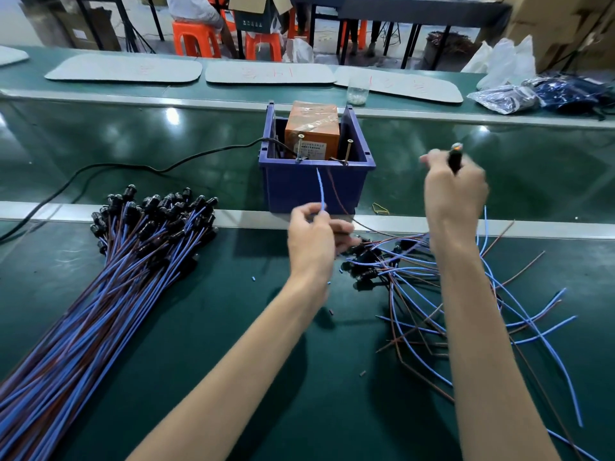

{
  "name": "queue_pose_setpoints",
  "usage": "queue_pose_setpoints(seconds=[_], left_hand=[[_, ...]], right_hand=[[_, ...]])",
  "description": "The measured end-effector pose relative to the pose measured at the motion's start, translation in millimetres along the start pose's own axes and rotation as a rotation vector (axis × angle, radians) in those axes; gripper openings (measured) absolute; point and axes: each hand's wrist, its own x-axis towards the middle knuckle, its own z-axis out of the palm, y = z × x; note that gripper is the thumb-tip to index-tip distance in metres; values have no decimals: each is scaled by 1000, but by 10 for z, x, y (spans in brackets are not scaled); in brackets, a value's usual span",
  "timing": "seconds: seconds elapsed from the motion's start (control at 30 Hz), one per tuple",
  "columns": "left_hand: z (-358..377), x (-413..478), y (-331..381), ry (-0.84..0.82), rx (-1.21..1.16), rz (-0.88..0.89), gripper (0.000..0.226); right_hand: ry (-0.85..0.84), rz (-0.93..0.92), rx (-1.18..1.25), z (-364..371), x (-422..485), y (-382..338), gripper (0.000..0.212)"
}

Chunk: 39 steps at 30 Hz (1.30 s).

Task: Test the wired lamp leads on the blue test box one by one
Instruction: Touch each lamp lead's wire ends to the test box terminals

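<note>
Left grip (312, 241) pinches a blue wire (320, 189) before the blue box (293, 188); right grip (456, 191), blurred, seems clamped on a black lamp (455, 161) raised above loose wires (416, 271).

**Odds and Ends Around the Work**

Across the far side of the green tabletop (233, 361), three pale grey mats (123, 72) in a row, marked in red. On the left end of the right-hand mat, a clear cup (358, 91) with small white bits inside. At far right, plastic bags (506, 98) of dark goods. Nearer, a yellow rubber band (381, 208) lying flat. Beyond, orange stools (196, 39) and cardboard boxes (559, 28).
</note>
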Motion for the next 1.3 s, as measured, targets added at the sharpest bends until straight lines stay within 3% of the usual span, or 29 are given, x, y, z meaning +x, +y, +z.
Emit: queue_pose_setpoints(seconds=[0.1,0.2,0.3,0.37,0.5,0.57,0.63,0.73,0.9,0.97,1.03,1.1,1.2,1.3], left_hand=[[236,-261,-127,-171,-76,-222,19],[482,-621,-274,-549,-42,-505,22],[522,-898,-476,-995,263,-524,18],[456,-936,-556,-1087,409,-473,22],[370,-846,-438,-1081,654,-488,35],[315,-758,-305,-1168,881,-350,33],[205,-588,-104,-1176,1152,-86,36],[-38,-276,198,-1060,1434,152,36],[-618,216,558,-719,1576,105,26],[-919,392,642,-469,1544,111,20],[-1185,515,668,-97,1544,195,19],[-1365,574,666,199,1561,258,29],[-1502,591,673,281,1604,121,42],[-1547,627,683,297,1548,84,26]], right_hand=[[243,-192,-193,-251,5,-122,34],[231,-422,-438,-402,-89,-300,54],[167,-675,-683,-430,-237,-417,64],[3,-769,-794,-401,-265,-407,64],[-494,-542,-1014,-231,-114,-170,53],[-711,-503,-1104,-128,-45,1,55],[-892,-445,-1057,-54,7,159,58],[-991,-354,-839,10,50,322,44],[-940,-350,-661,62,53,458,24],[-921,-341,-646,47,62,465,21],[-919,-327,-659,34,69,471,20],[-918,-331,-699,25,83,477,21],[-896,-319,-757,7,113,485,36],[-903,-272,-763,-19,122,467,41]])
